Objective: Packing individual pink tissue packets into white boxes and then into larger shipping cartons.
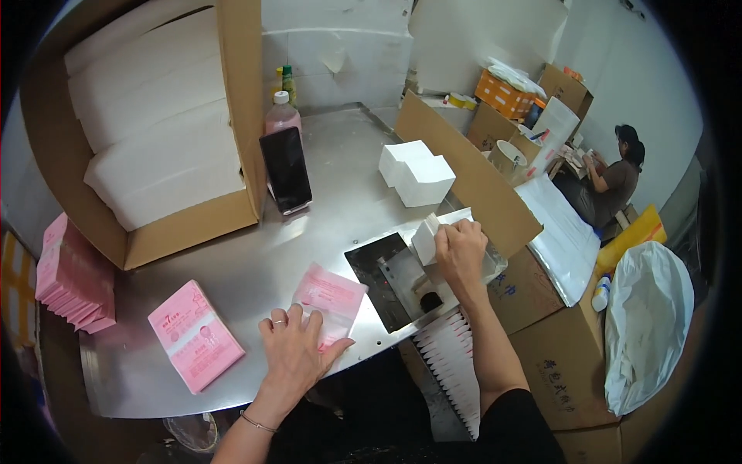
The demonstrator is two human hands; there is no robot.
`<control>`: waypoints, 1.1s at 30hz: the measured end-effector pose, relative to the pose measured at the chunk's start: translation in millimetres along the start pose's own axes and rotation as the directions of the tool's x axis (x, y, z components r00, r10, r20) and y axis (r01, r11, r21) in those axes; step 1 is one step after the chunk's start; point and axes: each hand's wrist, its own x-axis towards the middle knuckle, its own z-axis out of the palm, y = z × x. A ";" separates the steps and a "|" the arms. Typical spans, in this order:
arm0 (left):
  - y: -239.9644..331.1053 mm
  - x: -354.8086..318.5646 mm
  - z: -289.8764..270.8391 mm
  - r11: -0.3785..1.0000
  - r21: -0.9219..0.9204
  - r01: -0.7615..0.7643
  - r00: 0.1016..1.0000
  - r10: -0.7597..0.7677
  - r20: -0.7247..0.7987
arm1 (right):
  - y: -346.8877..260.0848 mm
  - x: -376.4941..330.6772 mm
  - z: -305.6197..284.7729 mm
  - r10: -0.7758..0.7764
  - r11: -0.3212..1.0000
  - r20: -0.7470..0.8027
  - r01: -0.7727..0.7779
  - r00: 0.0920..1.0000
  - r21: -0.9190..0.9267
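Observation:
My left hand (297,348) lies over the lower part of a pink printed plastic pouch (331,300), fingers spread and thumb apart. Something white shows under its fingertips. Over the right of the metal table, my right hand (462,251) is closed on a small stack of white folded tissues (423,238). Beside that stack is a dark rectangular opening (371,271) with a metal plate (403,278) in it. Two white tissue blocks (417,174) stand farther back. A pile of pink pouches (195,336) rests left of my left hand.
A large carton (139,251) of white tissue stacks stands at the left, near more pink pouches (73,274). A phone (286,170) leans before a bottle (283,116). A cardboard flap (471,174) borders the right side; beyond are cartons (560,371), a white bag (649,325) and a seated person (614,182).

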 end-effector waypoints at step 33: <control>-41.4 -43.2 -28.5 0.909 -0.374 -0.186 0.980 0.147 -0.131 | -55.7 -57.7 4.7 -0.224 0.961 0.564 0.084 0.794 0.264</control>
